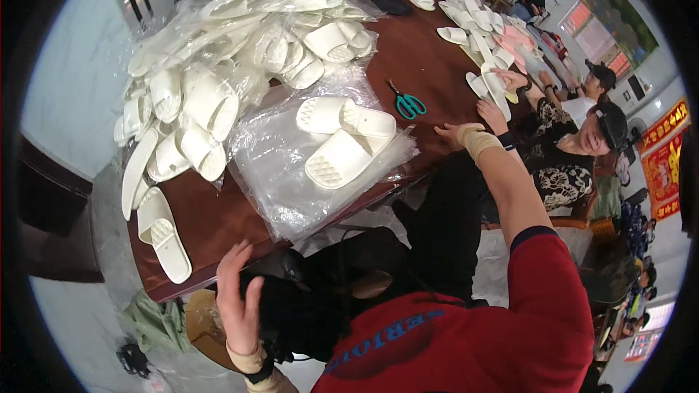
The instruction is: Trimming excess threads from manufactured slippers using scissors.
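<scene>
While a white slipper (172,256) lies near the left corner of the desk (222,233), the left hand (240,298) hangs beyond the near edge, grip spread; white slippers (344,154) rest on clear bags (273,193), blue lettering (393,336) crosses the red shirt (542,291), the right hand (460,133) spreads loosely, red banners (664,125) carry yellow writing.

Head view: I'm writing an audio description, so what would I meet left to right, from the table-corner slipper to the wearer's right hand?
Table-corner white slipper, left hand, white slipper pair, teal-handled scissors, right hand.
</scene>
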`<state>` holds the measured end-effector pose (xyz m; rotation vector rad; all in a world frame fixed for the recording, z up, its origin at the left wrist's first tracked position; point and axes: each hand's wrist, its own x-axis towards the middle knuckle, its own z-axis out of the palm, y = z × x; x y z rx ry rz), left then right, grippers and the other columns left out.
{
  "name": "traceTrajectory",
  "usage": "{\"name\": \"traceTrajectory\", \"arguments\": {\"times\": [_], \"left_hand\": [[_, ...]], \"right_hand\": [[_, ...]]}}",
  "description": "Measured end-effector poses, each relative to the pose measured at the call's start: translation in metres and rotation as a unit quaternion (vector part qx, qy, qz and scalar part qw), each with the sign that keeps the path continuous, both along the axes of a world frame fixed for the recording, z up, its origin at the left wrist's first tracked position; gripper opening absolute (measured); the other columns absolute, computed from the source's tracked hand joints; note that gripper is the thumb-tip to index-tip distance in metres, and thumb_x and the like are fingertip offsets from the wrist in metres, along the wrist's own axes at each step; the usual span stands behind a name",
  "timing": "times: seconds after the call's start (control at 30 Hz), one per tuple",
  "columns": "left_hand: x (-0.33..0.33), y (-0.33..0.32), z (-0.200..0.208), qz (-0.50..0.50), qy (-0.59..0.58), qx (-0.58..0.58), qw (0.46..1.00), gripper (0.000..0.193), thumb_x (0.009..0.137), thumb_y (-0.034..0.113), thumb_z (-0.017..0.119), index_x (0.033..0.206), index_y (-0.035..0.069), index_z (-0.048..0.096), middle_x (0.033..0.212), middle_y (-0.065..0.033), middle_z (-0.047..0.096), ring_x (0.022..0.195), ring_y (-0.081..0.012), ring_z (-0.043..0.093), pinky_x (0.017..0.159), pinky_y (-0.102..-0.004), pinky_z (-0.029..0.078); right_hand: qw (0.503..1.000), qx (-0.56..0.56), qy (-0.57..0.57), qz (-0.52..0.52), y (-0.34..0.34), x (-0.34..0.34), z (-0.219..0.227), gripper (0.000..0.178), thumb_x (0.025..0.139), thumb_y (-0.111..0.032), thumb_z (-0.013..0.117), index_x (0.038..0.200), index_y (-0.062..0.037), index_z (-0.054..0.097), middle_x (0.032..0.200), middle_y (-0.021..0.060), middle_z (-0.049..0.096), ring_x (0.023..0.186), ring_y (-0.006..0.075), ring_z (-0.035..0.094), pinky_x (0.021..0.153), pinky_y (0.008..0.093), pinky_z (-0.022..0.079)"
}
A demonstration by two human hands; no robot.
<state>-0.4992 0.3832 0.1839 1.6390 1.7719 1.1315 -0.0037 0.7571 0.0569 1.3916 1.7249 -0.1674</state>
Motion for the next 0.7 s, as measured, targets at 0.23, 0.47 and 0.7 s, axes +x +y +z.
{"name": "traceTrajectory", "arguments": {"times": [0.23, 0.47, 0.7], "left_hand": [[0.013, 0.155, -0.105, -0.025, 0.197, 0.061, 0.978, 0.053, 0.088, 0.021, 0.061, 0.137, 0.012, 0.043, 0.149, -0.0079, 0.034, 0.140, -0.0327, 0.026, 0.110, -0.0586, 0.018], [0.001, 0.181, -0.191, 0.019, 0.395, -0.050, 0.917, 0.064, 0.092, 0.047, 0.048, 0.147, 0.018, 0.032, 0.157, -0.0070, 0.017, 0.144, -0.0355, 0.011, 0.108, -0.0662, 0.009], [0.014, 0.176, -0.165, 0.014, 0.374, -0.115, 0.920, 0.065, 0.087, 0.045, 0.052, 0.143, 0.016, 0.038, 0.155, -0.0103, 0.021, 0.144, -0.0361, 0.011, 0.111, -0.0619, 0.004]], "right_hand": [[0.949, -0.143, -0.153, 0.237, 0.034, 0.082, -0.038, 0.069, 0.091, -0.033, 0.054, 0.150, -0.0300, 0.017, 0.158, 0.0069, 0.012, 0.141, 0.0327, 0.025, 0.108, 0.0656, 0.020], [0.999, 0.009, 0.030, 0.029, 0.000, -0.001, 0.029, 0.070, 0.089, -0.026, 0.057, 0.149, -0.0294, 0.021, 0.154, 0.0070, 0.023, 0.133, 0.0346, 0.038, 0.104, 0.0538, 0.037], [0.989, 0.027, 0.091, 0.113, -0.012, 0.006, 0.046, 0.068, 0.084, -0.026, 0.058, 0.145, -0.0251, 0.028, 0.144, 0.0185, 0.037, 0.101, 0.0379, 0.063, 0.082, 0.0461, 0.053]]}}
